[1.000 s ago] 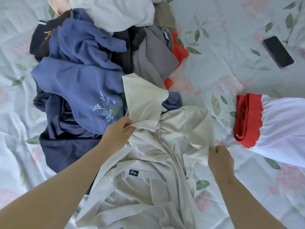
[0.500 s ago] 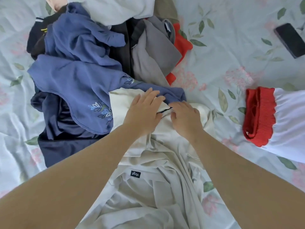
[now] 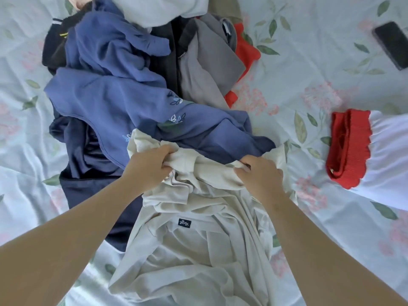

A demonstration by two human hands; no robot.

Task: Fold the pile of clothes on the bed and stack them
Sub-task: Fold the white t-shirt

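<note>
Loosely rumpled cream shirt (image 3: 198, 250), bunched cloth gripped by left hand (image 3: 148, 167), right hand (image 3: 260, 177)

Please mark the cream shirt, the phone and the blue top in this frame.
cream shirt (image 3: 198, 257): head view, on its crumpled lower body.
phone (image 3: 391, 44): head view, middle of its dark face.
blue top (image 3: 110, 100): head view, on its broad flat panel.

Open sheet (image 3: 309, 62) between the clothes pile (image 3: 110, 102) and the phone (image 3: 393, 45); red-cuffed garment (image 3: 348, 149) at right
</note>
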